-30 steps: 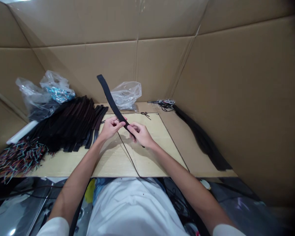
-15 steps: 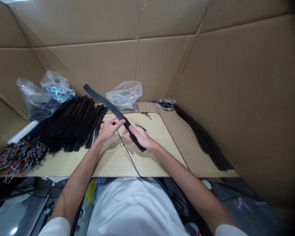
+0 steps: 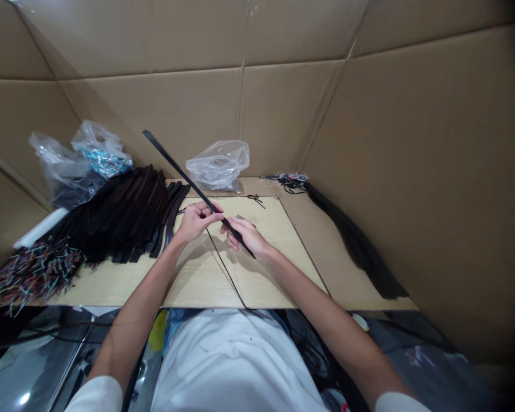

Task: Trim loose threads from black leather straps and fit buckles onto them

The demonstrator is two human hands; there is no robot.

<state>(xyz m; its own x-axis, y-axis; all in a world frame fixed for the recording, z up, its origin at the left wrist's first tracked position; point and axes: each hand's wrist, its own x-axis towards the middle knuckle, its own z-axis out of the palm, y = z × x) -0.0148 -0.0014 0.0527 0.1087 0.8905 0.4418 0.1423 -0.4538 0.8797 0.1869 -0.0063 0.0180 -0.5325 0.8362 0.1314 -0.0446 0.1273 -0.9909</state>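
Observation:
Both my hands hold one long black strap (image 3: 175, 166) above the wooden board (image 3: 257, 280). My left hand (image 3: 196, 221) pinches it near its middle. My right hand (image 3: 244, 235) is closed round its near end. The strap runs up and to the left, seen almost edge-on, its far end in the air before the cardboard wall. A small metal piece (image 3: 240, 217) shows just beyond my right fingers.
A heap of black straps (image 3: 124, 214) lies to the left, with coloured wire ties (image 3: 30, 272) and plastic bags (image 3: 79, 163) beyond. A clear bag (image 3: 218, 165) sits at the back. Dark straps (image 3: 356, 243) and small black loops (image 3: 289, 182) lie on the right. Cardboard walls enclose everything.
The strap has turned in my hands from flat to edge-on, and its far end has risen a little. Both hands stay in nearly the same place.

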